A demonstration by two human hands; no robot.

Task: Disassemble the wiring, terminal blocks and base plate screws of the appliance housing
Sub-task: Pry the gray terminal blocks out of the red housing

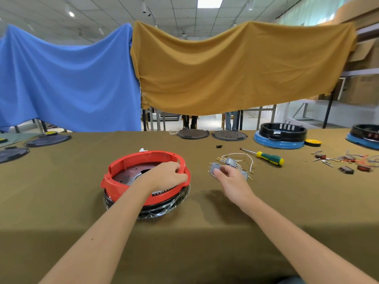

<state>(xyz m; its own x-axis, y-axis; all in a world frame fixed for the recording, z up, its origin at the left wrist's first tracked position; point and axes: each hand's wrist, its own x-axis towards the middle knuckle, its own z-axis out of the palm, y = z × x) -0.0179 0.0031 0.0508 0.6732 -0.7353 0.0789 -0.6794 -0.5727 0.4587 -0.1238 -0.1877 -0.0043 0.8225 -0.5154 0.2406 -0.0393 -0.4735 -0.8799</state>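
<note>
A round red appliance housing (123, 167) sits on a black base wrapped in clear film, left of centre on the olive cloth. A dark metal base plate (131, 173) shows inside it. My left hand (166, 175) grips the housing's right rim, fingers curled over the edge. My right hand (229, 177) pinches a grey terminal block (215, 167) just above the cloth. More grey blocks with white wires (240, 158) lie right behind that hand. A green and yellow screwdriver (266, 157) lies further right.
Two dark round plates (192, 133) lie at the table's far edge. Black housings on blue bases (281, 136) stand far right beside a yellow tape roll (312, 142). Red switches and coloured wires (348, 160) are scattered at right. More dark plates (47, 139) lie far left.
</note>
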